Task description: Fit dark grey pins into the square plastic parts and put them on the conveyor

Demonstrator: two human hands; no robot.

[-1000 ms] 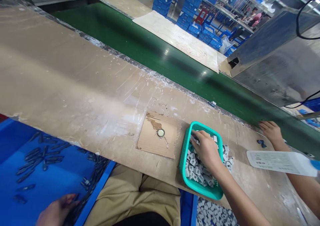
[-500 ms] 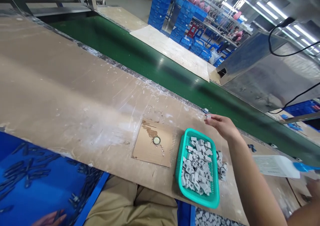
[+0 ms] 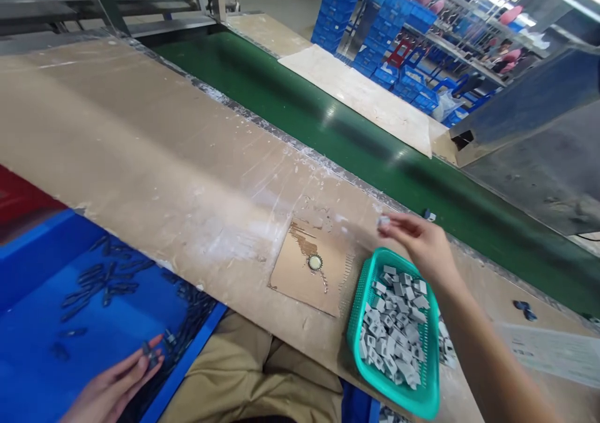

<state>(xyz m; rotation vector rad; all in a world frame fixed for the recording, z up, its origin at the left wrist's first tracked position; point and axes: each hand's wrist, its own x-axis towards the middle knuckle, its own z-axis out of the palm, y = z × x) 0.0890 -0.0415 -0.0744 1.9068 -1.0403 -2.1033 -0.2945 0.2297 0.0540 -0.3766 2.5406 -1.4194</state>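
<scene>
My right hand (image 3: 415, 238) pinches a small pale grey block (image 3: 383, 221) between thumb and fingertips, above the far rim of a green basket (image 3: 355, 323). The basket holds many similar grey blocks (image 3: 396, 323). At lower left, my left hand (image 3: 124, 376) grips a small dark plastic part (image 3: 150, 355) over a blue bin (image 3: 42, 342) of similar dark parts (image 3: 110, 279). On the worktable a square of cardboard (image 3: 300, 285) carries a round cap (image 3: 315, 262) with pale contents and brown smears around it. A dark and white piece (image 3: 429, 215) lies on the green belt beyond my right hand.
A green conveyor belt (image 3: 281, 101) runs diagonally behind the worktable (image 3: 154, 154). A metal housing (image 3: 539, 142) stands over it at right. Two dark parts (image 3: 525, 309) lie near the right edge. Blue crates (image 3: 340, 10) are stacked beyond the belt.
My right hand has drawn back from the belt edge towards the basket. The dark and white piece near its fingertips now lies on the belt. My left hand has risen into view with a dark part.
</scene>
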